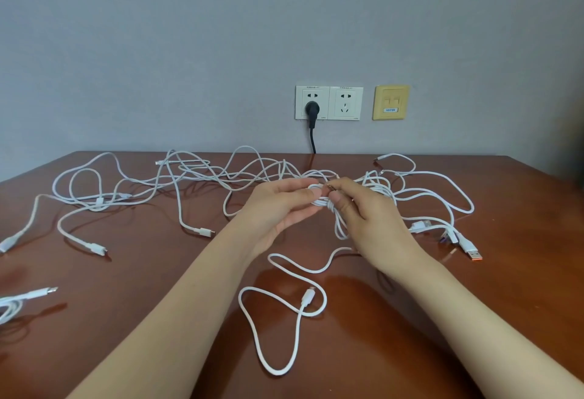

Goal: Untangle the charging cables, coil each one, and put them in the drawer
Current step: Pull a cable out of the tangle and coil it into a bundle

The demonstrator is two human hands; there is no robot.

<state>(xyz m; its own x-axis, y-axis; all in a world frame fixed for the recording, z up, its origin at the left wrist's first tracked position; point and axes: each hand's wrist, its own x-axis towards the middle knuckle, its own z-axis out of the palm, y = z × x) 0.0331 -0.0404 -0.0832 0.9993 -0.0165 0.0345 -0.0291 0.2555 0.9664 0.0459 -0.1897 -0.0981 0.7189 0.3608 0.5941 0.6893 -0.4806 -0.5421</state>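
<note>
Several white charging cables point(202, 174) lie tangled across the back of the brown wooden table point(126, 319). Above the table's middle, my left hand point(281, 206) grips a small coiled bundle of white cable point(319, 199). My right hand point(363, 212) pinches a metal plug end at the top of that bundle, thumb pressed against the coil. Loops of the bundle hang down between my hands. One loose white cable point(284, 313) snakes on the table below my wrists, ending in a small plug. No drawer is in view.
Plugs with orange tips point(472, 253) lie at the right. More cable ends rest at the left edge point(28, 296). Wall sockets point(328, 102) with a black plug and cord sit behind the table, beside a yellow data plate point(391, 102).
</note>
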